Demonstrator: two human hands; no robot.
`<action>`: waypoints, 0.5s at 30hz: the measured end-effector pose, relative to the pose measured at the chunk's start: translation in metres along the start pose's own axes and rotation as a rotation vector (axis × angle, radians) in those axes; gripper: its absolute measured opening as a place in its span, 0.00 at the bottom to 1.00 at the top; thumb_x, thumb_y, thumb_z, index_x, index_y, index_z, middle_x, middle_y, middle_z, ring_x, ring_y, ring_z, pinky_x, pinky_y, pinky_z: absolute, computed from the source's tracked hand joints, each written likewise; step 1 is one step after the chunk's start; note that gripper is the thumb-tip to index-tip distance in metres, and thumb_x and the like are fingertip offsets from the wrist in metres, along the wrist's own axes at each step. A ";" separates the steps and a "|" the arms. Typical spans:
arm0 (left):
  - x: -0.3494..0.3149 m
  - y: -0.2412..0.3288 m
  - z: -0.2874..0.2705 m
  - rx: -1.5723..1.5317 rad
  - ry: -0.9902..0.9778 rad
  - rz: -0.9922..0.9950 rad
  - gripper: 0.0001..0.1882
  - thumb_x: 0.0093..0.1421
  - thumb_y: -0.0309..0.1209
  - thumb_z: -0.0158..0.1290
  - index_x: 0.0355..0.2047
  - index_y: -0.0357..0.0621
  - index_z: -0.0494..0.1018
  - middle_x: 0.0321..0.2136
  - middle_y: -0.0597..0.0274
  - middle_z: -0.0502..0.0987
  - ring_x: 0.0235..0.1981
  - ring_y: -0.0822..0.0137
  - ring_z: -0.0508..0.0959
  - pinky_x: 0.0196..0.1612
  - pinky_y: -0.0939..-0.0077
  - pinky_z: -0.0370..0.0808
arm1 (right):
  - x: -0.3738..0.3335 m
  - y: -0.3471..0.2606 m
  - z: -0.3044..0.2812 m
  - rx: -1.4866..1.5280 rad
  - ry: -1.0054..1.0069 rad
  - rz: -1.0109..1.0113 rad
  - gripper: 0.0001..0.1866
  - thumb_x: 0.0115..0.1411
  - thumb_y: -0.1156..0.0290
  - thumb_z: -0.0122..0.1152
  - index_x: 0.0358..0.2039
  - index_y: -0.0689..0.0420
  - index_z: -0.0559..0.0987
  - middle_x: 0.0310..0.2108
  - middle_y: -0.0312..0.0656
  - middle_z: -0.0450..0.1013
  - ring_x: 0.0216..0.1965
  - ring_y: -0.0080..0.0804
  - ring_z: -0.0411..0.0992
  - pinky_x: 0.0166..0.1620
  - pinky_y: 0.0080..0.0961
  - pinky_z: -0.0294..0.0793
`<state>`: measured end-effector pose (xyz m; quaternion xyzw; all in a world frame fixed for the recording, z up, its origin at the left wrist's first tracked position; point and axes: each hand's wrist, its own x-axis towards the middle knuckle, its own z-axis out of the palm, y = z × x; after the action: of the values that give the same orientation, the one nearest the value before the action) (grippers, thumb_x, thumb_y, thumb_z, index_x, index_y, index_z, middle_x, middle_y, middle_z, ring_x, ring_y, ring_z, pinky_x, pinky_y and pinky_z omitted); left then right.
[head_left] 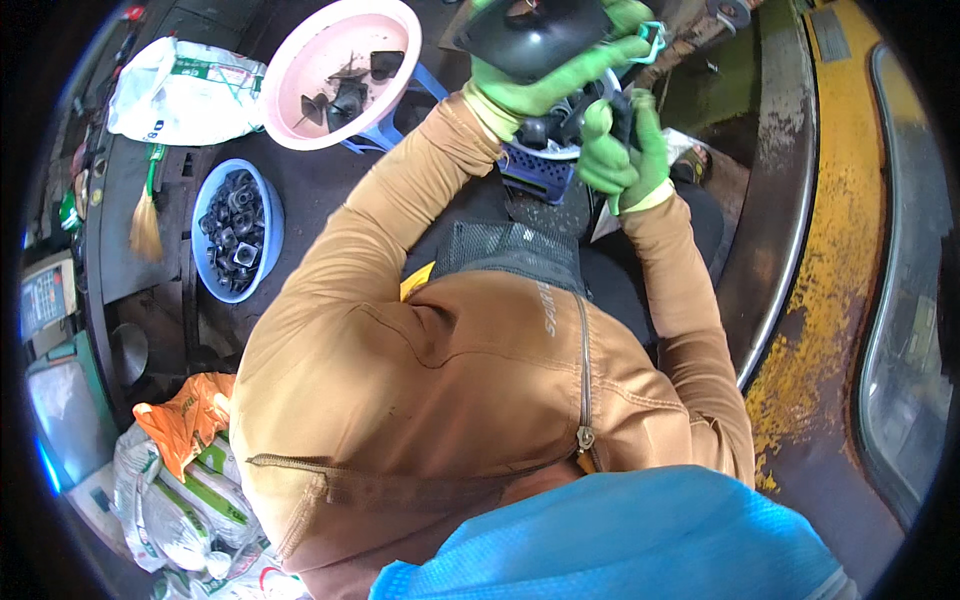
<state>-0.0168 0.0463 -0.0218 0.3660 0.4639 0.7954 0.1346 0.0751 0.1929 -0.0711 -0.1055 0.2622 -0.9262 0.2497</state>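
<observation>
Up at twelve o'clock the left hand (535, 95) has it, its gloved fingers spread wide around a black dished part (545, 42), and that piece sits right at the top edge! Over at one o'clock, the right hand (630, 178) is raised, fingers and thumb curled close with a narrow gap; something dark shows between them, but I can't tell whether it's gripped. Just behind that glove, a basin of black parts (565, 112), with a purple crate (540, 176) just below it. Swing to eleven: a pink basin (283, 70) on a blue stool (382, 135), a few black pieces (348, 100) lying inside. Between nine and ten, a blue tub (276, 235) loaded with small black fittings (238, 228), a straw broom (147, 222) beyond it. White sack (190, 95) at ten, orange bag (190, 415) at eight, and a worn yellow panel (835, 240) at three!
</observation>
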 end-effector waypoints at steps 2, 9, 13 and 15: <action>-0.003 0.009 -0.010 0.085 0.183 -0.060 0.26 0.56 0.21 0.57 0.56 0.41 0.68 0.56 0.53 0.71 0.59 0.66 0.68 0.58 0.70 0.68 | 0.007 -0.012 -0.005 0.235 0.095 -0.142 0.27 0.64 0.41 0.49 0.37 0.56 0.73 0.17 0.27 0.60 0.10 0.13 0.47 0.15 0.15 0.46; -0.024 -0.003 -0.009 0.479 0.097 -0.047 0.24 0.59 0.35 0.59 0.53 0.37 0.69 0.49 0.56 0.75 0.47 0.64 0.76 0.52 0.63 0.74 | 0.003 -0.025 0.003 -0.231 0.599 -0.343 0.26 0.66 0.46 0.47 0.44 0.59 0.74 0.28 0.38 0.73 0.12 0.15 0.52 0.17 0.14 0.49; -0.030 -0.014 0.000 0.633 0.041 -0.158 0.36 0.47 0.37 0.69 0.54 0.39 0.69 0.45 0.57 0.76 0.45 0.70 0.76 0.46 0.76 0.74 | -0.004 -0.027 -0.001 -0.459 0.554 -0.229 0.13 0.63 0.66 0.57 0.45 0.58 0.76 0.36 0.36 0.77 0.23 0.15 0.69 0.22 0.11 0.62; -0.030 -0.016 0.001 0.437 0.086 -0.193 0.36 0.51 0.34 0.65 0.58 0.36 0.65 0.47 0.56 0.75 0.47 0.66 0.76 0.50 0.73 0.73 | -0.007 -0.027 -0.006 -0.320 0.537 -0.280 0.12 0.63 0.67 0.56 0.44 0.58 0.76 0.36 0.38 0.77 0.27 0.19 0.75 0.23 0.11 0.69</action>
<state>0.0025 0.0387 -0.0487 0.3061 0.6632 0.6744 0.1078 0.0678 0.2188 -0.0623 0.0692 0.4435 -0.8933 0.0226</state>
